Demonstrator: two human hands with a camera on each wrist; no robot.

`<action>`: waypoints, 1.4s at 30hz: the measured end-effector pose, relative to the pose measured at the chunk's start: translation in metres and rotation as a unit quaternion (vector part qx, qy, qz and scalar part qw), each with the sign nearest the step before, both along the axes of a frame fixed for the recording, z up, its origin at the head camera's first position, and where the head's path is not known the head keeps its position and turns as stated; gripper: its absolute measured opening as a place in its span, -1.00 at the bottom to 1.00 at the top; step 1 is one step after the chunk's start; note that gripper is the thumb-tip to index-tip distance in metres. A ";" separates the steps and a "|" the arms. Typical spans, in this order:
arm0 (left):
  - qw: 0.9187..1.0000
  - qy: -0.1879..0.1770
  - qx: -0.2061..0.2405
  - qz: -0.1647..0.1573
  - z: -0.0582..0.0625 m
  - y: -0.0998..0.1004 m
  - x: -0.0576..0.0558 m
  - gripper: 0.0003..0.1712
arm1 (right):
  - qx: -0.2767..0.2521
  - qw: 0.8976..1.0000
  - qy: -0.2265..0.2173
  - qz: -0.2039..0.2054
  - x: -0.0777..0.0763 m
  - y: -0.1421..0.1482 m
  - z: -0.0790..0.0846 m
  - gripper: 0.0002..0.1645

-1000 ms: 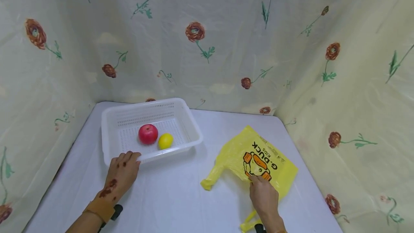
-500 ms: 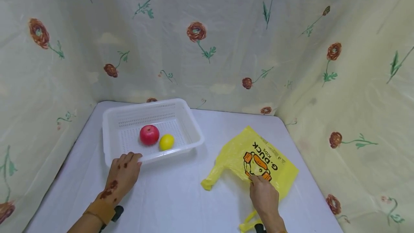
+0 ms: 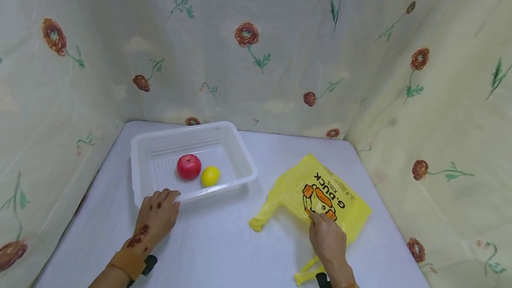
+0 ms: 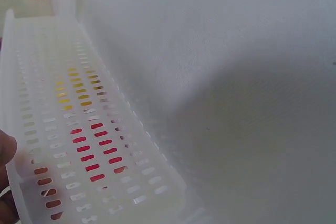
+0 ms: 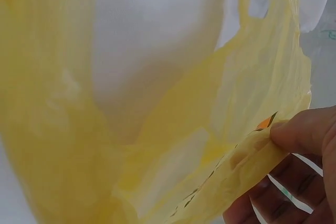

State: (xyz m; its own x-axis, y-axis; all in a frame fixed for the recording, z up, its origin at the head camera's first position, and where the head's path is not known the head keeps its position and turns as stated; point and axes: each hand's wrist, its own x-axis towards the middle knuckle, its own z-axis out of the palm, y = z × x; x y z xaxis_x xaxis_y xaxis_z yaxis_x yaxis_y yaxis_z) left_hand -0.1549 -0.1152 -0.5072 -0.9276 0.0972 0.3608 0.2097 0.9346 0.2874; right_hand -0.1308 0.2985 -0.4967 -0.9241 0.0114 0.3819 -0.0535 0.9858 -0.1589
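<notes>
My left hand (image 3: 159, 214) grips the near rim of a white plastic basket (image 3: 244, 157) at its left part. In the left wrist view, fingertips (image 4: 6, 148) curl over the rim of the slotted basket wall (image 4: 50, 129). A red apple (image 3: 189, 166) and a yellow lemon (image 3: 210, 176) lie inside, side by side; through the slots they show only as red and yellow strips. My right hand (image 3: 329, 239) pinches the opening edge of a yellow plastic bag (image 3: 348, 208) printed with a duck. Thumb and fingers hold the thin film in the right wrist view, where the bag (image 5: 210, 108) gapes.
A white cloth covers the table (image 3: 224, 243). Flower-patterned curtain walls (image 3: 280, 79) close in the back and both sides. One bag handle (image 3: 260, 221) points left toward the basket; the other handle (image 3: 307, 274) lies near my right wrist.
The head view has shifted slightly, so the whole scene sits a little further right. Both hands keep their holds on the basket and the bag.
</notes>
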 end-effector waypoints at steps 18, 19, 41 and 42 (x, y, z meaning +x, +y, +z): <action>1.000 0.001 -0.014 0.003 0.000 0.000 0.012 -0.66 | -0.007 0.999 0.027 0.029 -0.001 -0.010 0.003 -0.80; 1.000 -0.001 -0.014 0.004 0.000 0.000 0.013 -0.67 | -0.008 0.999 0.027 0.030 -0.001 -0.011 0.003 -0.80; 0.998 -0.044 -0.037 0.021 0.002 0.003 0.006 -0.68 | 0.000 1.000 0.001 0.025 -0.007 -0.017 0.006 -0.80; 0.998 -0.044 -0.038 0.020 0.002 0.003 0.005 -0.68 | 0.001 1.000 0.000 0.024 -0.007 -0.017 0.006 -0.80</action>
State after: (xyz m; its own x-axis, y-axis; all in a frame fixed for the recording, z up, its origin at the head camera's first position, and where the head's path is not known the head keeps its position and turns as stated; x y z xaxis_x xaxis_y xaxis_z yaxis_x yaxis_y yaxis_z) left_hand -0.1499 -0.1124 -0.5052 -0.9592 0.0824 0.2706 0.1481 0.9614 0.2320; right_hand -0.1382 0.2812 -0.4906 -0.9234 -0.0344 0.3823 -0.1017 0.9823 -0.1572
